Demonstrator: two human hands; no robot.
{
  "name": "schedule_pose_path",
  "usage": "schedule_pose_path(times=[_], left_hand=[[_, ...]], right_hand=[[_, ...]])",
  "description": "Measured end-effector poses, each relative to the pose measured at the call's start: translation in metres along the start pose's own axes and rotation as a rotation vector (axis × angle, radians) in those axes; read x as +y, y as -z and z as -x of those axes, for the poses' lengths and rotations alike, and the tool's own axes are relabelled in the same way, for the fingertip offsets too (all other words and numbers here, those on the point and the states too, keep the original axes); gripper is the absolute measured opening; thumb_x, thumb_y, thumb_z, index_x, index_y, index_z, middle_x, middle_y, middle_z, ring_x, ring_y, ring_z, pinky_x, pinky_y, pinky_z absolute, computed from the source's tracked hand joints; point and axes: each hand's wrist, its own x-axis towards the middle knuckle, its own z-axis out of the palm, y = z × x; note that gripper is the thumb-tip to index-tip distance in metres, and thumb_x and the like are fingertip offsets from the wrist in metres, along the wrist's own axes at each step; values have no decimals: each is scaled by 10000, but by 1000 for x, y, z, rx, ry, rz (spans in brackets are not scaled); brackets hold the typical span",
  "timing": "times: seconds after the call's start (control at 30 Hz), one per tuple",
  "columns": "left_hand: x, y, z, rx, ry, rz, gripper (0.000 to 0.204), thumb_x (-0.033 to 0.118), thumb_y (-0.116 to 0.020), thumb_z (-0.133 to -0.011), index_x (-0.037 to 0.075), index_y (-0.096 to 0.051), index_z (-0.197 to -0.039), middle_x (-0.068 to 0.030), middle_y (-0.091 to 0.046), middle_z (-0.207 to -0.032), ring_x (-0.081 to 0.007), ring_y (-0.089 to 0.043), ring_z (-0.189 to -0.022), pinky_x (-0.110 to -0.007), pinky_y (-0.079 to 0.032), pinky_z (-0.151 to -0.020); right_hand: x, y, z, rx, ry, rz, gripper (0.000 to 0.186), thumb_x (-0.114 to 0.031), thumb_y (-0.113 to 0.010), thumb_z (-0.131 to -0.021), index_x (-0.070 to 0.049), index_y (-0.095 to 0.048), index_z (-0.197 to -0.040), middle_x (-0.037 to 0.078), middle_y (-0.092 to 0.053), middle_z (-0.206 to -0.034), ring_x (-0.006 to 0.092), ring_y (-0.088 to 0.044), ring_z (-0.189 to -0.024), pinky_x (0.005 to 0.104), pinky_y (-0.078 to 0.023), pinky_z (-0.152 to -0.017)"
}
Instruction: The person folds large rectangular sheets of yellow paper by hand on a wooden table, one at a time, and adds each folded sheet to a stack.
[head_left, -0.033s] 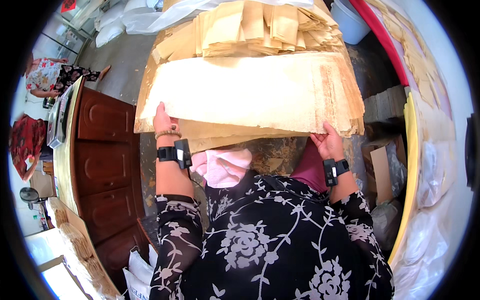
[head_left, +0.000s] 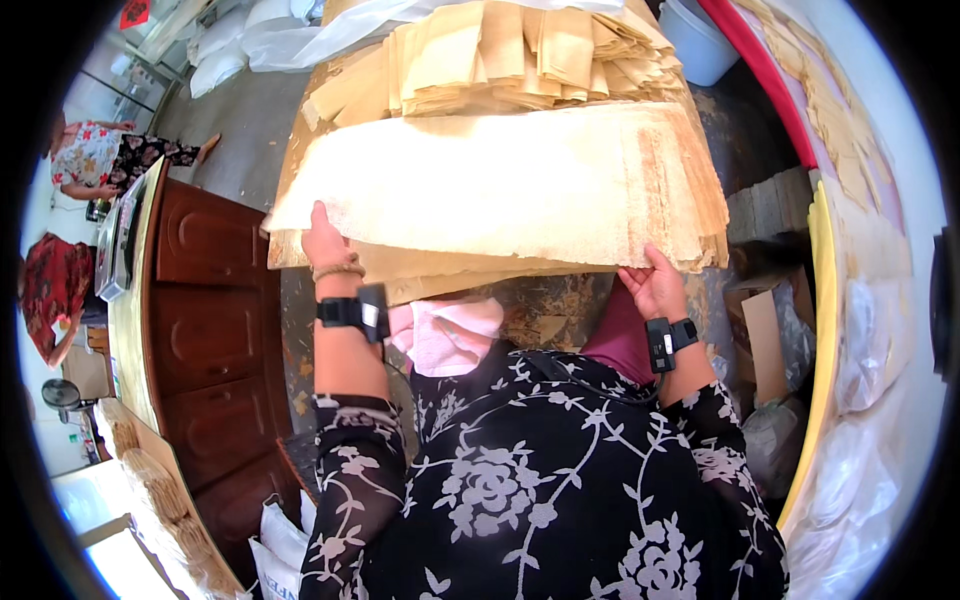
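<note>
A long, thin cream-coloured sheet [head_left: 470, 190] with rough edges lies across a stack of similar sheets [head_left: 695, 195] on a wooden board in front of me. My left hand [head_left: 326, 240] grips its near edge toward the left, thumb on top and fingers underneath. At the near right corner my right hand [head_left: 655, 285] pinches the edge between thumb and fingers. The sheet's left corner juts a little past the board. Below its near edge, more yellowish sheet layers [head_left: 440, 280] hang out. Strong glare washes out the middle of the sheet.
Folded yellowish pieces [head_left: 500, 55] are piled at the board's far end. A pink cloth [head_left: 455, 335] lies by my lap. To the left stands a brown wooden cabinet [head_left: 215, 300], with two people beyond it. A blue-grey bucket [head_left: 700, 45] and cardboard box [head_left: 765, 345] stand at right.
The sheet's left corner has shifted outward to the left, past the board's edge. My left hand has moved very slightly with it; my right hand stays at the near right corner.
</note>
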Motion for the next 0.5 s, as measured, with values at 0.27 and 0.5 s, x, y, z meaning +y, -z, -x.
schedule_pose_path(times=[0.27,0.5], left_hand=[[-43,-120,186,-679,-1358,-1152,567,-100,-550,-717,42,-581,-1266,-149,-606,-1277,-276,-575,-1194,-374,-477,-984],[-127,-150,211,-890,-1430,-1293,369,126,-558,-839,48,-593,-1198,-127,-623,-1240,-267,-581,-1171,-370,-490,-869]], right_hand=[[15,-1,13,-122,-56,0,218,-220,-586,-946,-81,-587,-1114,107,-695,-965,253,-690,-876,385,-573,-765],[21,3,19,-218,-70,67,346,-228,-572,-952,-27,-534,-1231,113,-643,-1139,283,-673,-960,402,-547,-834]])
